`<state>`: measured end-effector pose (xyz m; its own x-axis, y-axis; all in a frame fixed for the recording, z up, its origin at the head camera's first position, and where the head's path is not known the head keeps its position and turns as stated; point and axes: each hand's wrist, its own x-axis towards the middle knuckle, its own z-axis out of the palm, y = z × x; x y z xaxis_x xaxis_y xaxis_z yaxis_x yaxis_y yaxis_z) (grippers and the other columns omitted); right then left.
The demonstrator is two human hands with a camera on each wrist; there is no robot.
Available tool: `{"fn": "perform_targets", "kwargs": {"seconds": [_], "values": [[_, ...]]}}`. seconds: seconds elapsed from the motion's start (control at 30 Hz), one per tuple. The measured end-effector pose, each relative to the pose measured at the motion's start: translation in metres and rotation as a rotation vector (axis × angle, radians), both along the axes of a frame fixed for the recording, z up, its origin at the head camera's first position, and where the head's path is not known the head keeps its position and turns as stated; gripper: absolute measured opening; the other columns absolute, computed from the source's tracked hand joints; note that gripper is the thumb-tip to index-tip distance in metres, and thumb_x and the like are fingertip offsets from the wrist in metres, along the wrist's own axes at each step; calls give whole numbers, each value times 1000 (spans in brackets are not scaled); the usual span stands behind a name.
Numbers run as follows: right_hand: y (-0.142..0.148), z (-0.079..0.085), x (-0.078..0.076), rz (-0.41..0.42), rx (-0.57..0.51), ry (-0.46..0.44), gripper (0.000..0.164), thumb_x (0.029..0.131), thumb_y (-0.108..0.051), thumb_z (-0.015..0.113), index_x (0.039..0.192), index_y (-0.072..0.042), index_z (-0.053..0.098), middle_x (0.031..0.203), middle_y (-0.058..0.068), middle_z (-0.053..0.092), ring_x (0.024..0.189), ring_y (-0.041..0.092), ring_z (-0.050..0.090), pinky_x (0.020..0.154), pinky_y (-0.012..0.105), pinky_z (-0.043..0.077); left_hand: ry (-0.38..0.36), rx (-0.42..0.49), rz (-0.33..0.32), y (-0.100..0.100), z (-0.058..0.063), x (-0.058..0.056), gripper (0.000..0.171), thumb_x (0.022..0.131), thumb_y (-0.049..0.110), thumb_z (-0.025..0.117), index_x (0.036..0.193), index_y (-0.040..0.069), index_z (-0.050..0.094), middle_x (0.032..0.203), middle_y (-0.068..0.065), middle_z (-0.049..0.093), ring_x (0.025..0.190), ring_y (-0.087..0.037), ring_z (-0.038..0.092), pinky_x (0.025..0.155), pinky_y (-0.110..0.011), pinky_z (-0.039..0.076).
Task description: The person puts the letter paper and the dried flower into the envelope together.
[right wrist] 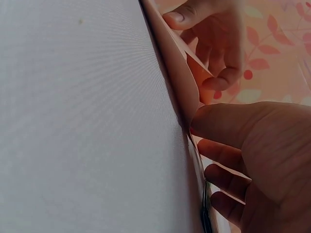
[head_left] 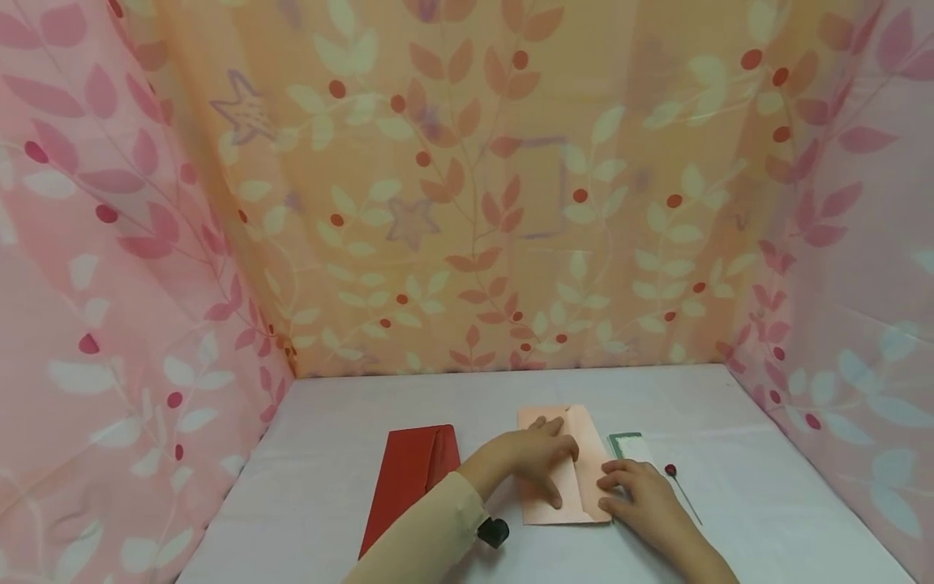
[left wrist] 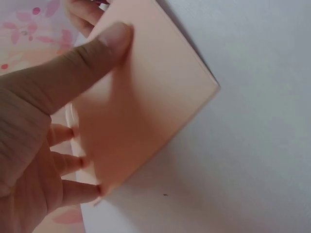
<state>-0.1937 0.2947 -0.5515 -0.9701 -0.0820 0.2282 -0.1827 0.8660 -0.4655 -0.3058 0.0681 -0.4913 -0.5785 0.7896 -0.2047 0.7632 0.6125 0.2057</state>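
In the head view a pale pink paper envelope lies on the table with its long flap on the right side. My left hand rests over it with fingers spread; in the left wrist view its thumb presses on the paper and the other fingertips meet an edge. The right hand touches the envelope's right edge near the front corner, its fingers gently bent. From the right wrist, the flap appears bowed up beside the thumb. A green-bordered white card is partly hidden behind the right hand.
Left of the envelope lies a red envelope, partly covered by the left sleeve. A small red rose on a thin stem lies to the right. A small black object is beside the sleeve. Patterned curtains enclose the white table.
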Motion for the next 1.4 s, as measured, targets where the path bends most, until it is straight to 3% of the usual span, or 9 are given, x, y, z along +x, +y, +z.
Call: {"fn": "perform_targets", "kwargs": {"seconds": [0.17, 0.43, 0.6, 0.77, 1.0, 1.13, 1.4], "values": [[-3, 0, -2, 13, -25, -4, 20, 82, -40, 84, 98, -29, 77, 126, -5, 68, 119, 27, 59, 101, 56, 45, -38, 35, 8, -6, 3, -2, 65, 70, 46, 94, 121, 42, 55, 165, -3, 31, 152, -36, 30, 109, -54, 44], [-6, 4, 0, 20, -46, 24, 17, 82, -39, 84, 95, -31, 76, 125, -6, 69, 116, 25, 58, 98, 55, 46, -102, 83, -54, -17, 9, -7, 67, 72, 32, 95, 124, 36, 53, 163, -2, 33, 153, -32, 30, 114, -50, 40], [-5, 8, 1, 25, -55, 18, 16, 84, -39, 83, 95, -30, 76, 125, -5, 69, 116, 26, 58, 98, 55, 46, -77, 108, -74, -18, 6, -8, 68, 71, 34, 96, 124, 35, 53, 160, 0, 35, 151, -27, 32, 113, -45, 42], [-3, 10, 3, 24, -67, 0, 15, 84, -40, 83, 94, -30, 76, 125, -4, 69, 117, 26, 58, 99, 56, 46, -82, 107, -58, -15, -1, -9, 68, 71, 35, 95, 125, 36, 53, 166, 0, 29, 154, -27, 28, 115, -47, 40], [-4, 17, 8, 24, -69, 81, 19, 85, -32, 84, 101, -26, 77, 120, -8, 71, 113, 21, 62, 97, 51, 50, -83, 90, -45, -11, -5, -10, 68, 70, 37, 95, 124, 39, 53, 165, 1, 29, 152, -22, 30, 112, -48, 45], [2, 28, 12, 4, -74, 101, 19, 87, -25, 83, 104, -21, 77, 122, -3, 71, 115, 27, 63, 97, 56, 50, -91, 90, -44, -11, -8, -11, 68, 70, 37, 95, 125, 39, 53, 166, 1, 28, 152, -22, 29, 111, -47, 44], [26, 38, 16, -85, -68, 41, 27, 88, -22, 81, 113, -14, 75, 127, 9, 69, 123, 39, 59, 100, 64, 45, -108, 98, -38, -10, -9, -12, 68, 71, 37, 94, 124, 40, 53, 168, 2, 25, 157, -26, 22, 115, -51, 40]]}}
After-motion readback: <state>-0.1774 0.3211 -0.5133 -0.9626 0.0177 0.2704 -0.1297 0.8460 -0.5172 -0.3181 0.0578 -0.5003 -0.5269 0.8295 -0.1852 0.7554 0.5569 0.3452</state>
